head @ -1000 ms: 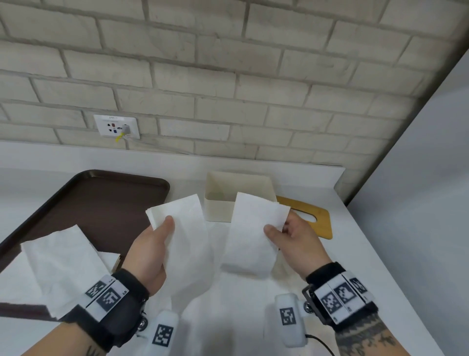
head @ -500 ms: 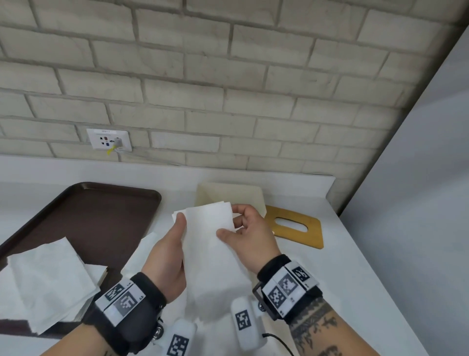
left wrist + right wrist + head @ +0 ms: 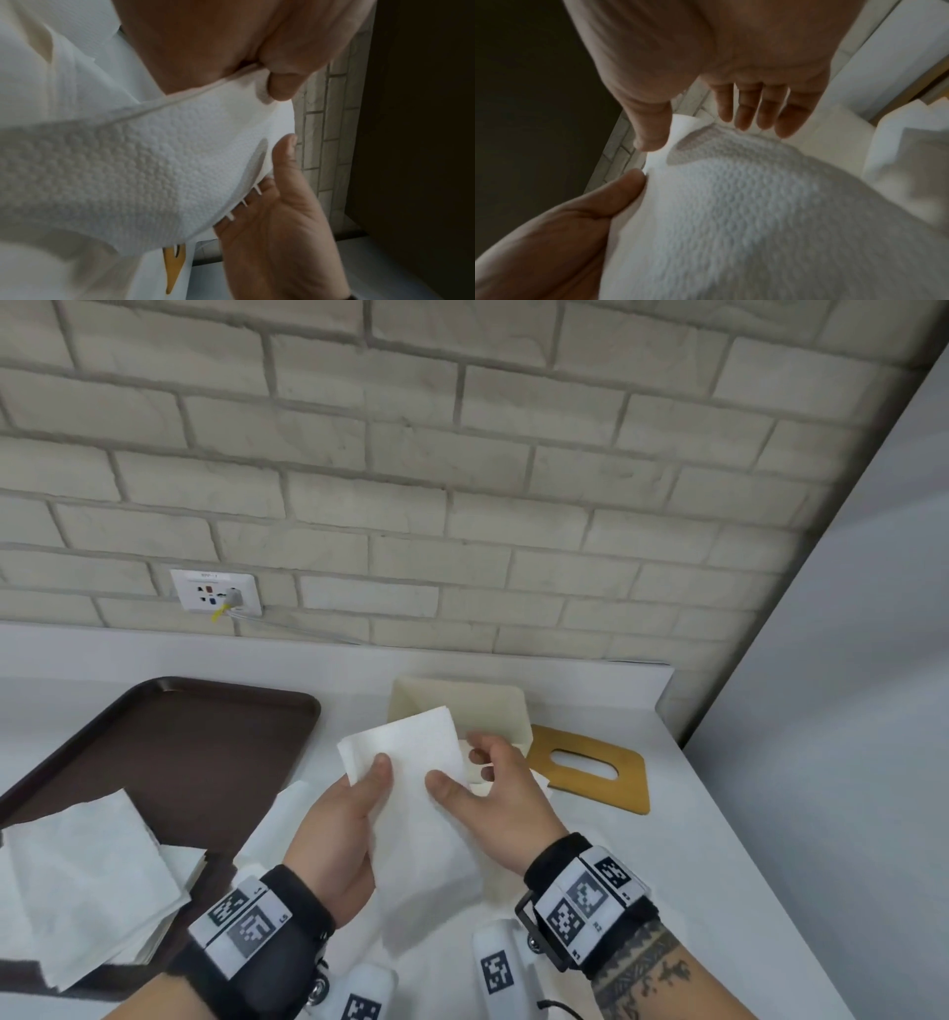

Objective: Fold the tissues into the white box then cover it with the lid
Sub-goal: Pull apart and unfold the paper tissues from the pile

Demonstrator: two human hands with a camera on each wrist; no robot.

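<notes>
A white embossed tissue [image 3: 411, 793], folded over on itself, is held upright between both hands just in front of the open white box [image 3: 506, 711]. My left hand [image 3: 372, 780] pinches its left edge, with the thumb [image 3: 282, 89] pressing on the front face. My right hand [image 3: 462, 773] holds the right edge, thumb in front and fingers [image 3: 752, 113] behind. The tissue [image 3: 154, 162] fills both wrist views. The wooden lid [image 3: 590, 767] with its oval slot lies flat to the right of the box. The box's inside is mostly hidden by the tissue.
A dark brown tray [image 3: 179, 747] sits at the left with a stack of loose tissues [image 3: 87, 880] on its near end. More white tissue [image 3: 287, 814] lies on the white counter under my hands. A brick wall with a socket [image 3: 215, 590] stands behind; a grey panel closes the right side.
My hands have come together from about a tissue's width apart, bringing the two edges of the tissue onto each other. The folded tissue now sits close to the box.
</notes>
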